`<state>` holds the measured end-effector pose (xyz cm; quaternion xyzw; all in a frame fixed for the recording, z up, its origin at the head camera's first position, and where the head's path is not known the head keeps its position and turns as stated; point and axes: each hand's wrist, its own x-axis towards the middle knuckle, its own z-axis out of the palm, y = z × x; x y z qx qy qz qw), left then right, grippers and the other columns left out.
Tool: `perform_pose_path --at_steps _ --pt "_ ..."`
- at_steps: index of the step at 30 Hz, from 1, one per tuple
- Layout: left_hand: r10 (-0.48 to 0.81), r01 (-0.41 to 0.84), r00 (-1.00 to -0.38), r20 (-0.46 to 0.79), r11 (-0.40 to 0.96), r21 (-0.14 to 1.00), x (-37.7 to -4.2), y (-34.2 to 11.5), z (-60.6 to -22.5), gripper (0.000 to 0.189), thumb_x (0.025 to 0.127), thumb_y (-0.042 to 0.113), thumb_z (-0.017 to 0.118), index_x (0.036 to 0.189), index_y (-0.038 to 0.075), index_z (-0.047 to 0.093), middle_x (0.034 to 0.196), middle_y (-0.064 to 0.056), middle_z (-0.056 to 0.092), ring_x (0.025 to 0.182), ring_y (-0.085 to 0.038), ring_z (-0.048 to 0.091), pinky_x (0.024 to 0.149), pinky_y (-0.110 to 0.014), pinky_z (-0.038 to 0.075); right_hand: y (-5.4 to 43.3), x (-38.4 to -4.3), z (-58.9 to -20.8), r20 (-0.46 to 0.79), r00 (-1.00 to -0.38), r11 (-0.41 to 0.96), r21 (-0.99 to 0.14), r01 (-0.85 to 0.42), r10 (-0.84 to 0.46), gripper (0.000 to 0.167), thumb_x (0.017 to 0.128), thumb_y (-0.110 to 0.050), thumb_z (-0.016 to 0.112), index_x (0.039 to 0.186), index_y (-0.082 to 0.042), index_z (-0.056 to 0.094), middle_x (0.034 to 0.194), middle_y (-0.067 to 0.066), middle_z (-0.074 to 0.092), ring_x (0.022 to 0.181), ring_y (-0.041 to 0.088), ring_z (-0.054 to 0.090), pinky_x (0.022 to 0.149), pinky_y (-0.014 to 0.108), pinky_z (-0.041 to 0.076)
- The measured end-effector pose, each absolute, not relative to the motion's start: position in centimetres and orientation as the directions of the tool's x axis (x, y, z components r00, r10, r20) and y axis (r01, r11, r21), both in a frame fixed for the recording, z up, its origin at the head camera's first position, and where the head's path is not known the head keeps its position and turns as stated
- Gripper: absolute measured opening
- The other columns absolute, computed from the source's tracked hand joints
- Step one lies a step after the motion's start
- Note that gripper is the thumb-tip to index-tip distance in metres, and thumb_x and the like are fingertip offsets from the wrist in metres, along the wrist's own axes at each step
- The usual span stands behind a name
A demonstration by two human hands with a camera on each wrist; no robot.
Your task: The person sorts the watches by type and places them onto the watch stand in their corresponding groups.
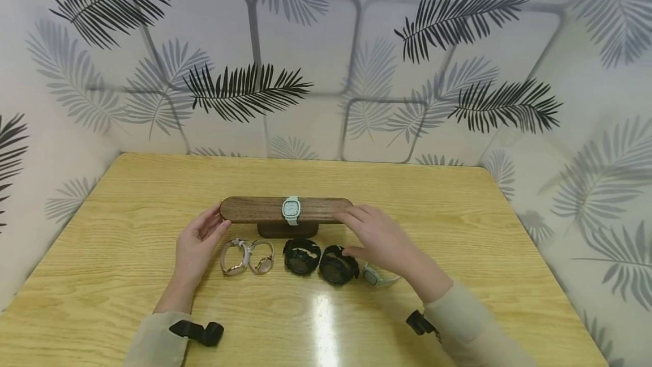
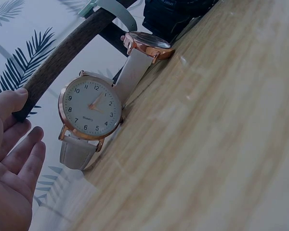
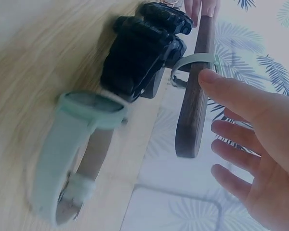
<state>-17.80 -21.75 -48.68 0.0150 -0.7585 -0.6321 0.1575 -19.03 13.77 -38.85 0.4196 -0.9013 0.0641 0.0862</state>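
Observation:
A dark wooden watch stand [image 1: 249,208] carries a mint-green watch [image 1: 291,209] around the middle of its rounded bar. My left hand [image 1: 196,245] pinches the bar's left end; the thumb and the finger below it show in the left wrist view. At the other end my right hand [image 1: 379,237] touches the bar with its fingertips, fingers spread and fairly straight. In the right wrist view its thumb [image 3: 231,91] overlaps the bar near the mint-green strap. A white-strapped watch with a rose-gold case [image 2: 90,108] stands on its side near my left hand.
Before the stand's base, on the wooden table [image 1: 244,321], are a second slim rose-gold watch [image 1: 262,265], two chunky black watches [image 1: 301,262] [image 1: 336,268] and another mint-green watch [image 3: 82,125] beneath my right hand. A leaf-patterned wall [image 1: 305,44] rises behind the table.

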Motion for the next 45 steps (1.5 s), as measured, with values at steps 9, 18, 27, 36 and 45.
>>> perform_pose_path --at_steps 9,18,27,36,45 --pt "-0.217 0.188 -0.949 0.230 0.198 0.962 -17.7 -21.7 -48.6 0.052 0.090 0.022 0.069 0.136 0.003 0.052 0.132 -0.017 0.055 0.111 -0.005 0.057 0.091 -0.015 0.047 16.2 -18.0 -39.4 0.141 -0.635 0.638 -0.031 -0.769 -0.759 0.069 0.075 -0.033 0.082 0.131 -0.003 0.054 0.125 0.010 0.059 0.113 0.029 0.054 0.097 0.046 0.047" --pt "-0.218 0.181 -0.950 0.225 0.205 0.962 -17.6 -21.7 -48.5 0.051 0.091 0.021 0.068 0.136 0.004 0.052 0.132 -0.017 0.055 0.111 -0.005 0.057 0.092 -0.015 0.046 18.3 -17.2 -40.1 0.055 -0.648 0.647 -0.041 -0.762 -0.760 0.068 0.075 -0.035 0.080 0.130 -0.002 0.055 0.125 0.013 0.059 0.113 0.032 0.055 0.092 0.051 0.049" --pt "-0.215 0.185 -0.950 0.227 0.202 0.962 -17.7 -21.7 -48.6 0.051 0.091 0.021 0.068 0.136 0.003 0.052 0.132 -0.019 0.054 0.112 -0.006 0.057 0.092 -0.015 0.046 19.5 -17.0 -40.7 -0.044 -0.605 0.607 -0.070 -0.792 -0.795 0.068 0.069 -0.024 0.084 0.126 0.002 0.057 0.124 0.017 0.059 0.111 0.034 0.056 0.095 0.049 0.048" --pt "-0.223 0.191 -0.946 0.236 0.207 0.959 -17.7 -21.7 -48.8 0.051 0.090 0.021 0.069 0.135 0.003 0.053 0.132 -0.018 0.055 0.111 -0.006 0.058 0.091 -0.015 0.047 19.9 -17.3 -41.7 -0.081 -0.587 0.593 -0.121 -0.796 -0.805 0.068 0.070 -0.015 0.084 0.130 -0.001 0.055 0.127 0.016 0.057 0.114 0.033 0.054 0.098 0.047 0.046" --pt "-0.209 0.177 -0.954 0.216 0.192 0.965 -17.6 -21.7 -48.4 0.051 0.091 0.019 0.068 0.137 0.005 0.052 0.133 -0.015 0.054 0.112 -0.005 0.056 0.092 -0.014 0.046 19.9 -17.8 -42.4 -0.083 -0.559 0.565 -0.119 -0.817 -0.825 0.064 0.070 -0.013 0.085 0.127 -0.004 0.058 0.121 0.011 0.060 0.111 0.030 0.056 0.096 0.046 0.047"
